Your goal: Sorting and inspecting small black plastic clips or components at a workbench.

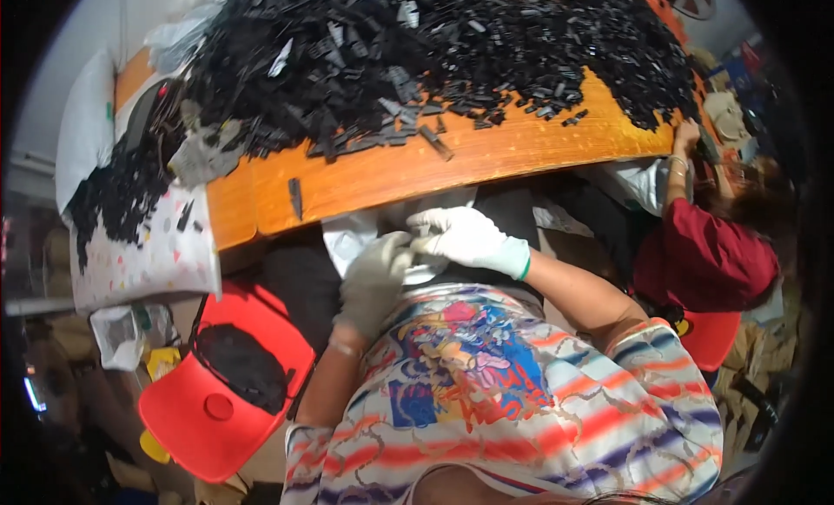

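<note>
So the left hand (373,283) and right hand (472,238), both gloved, meet just off the table's (365,182) near edge, fingers curled. Looks like close-in handwork. Can't tell if they're gripping anything; the fingertips overlap. Black pieces (486,66) are heaped on the far side, so grabbing one calls for a reach. White plastic (341,242) is partly hidden behind the gloves.

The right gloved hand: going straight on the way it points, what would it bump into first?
The right hand points leftward, so probably the left hand first; the two look close or touching, though depth is unclear.
</note>
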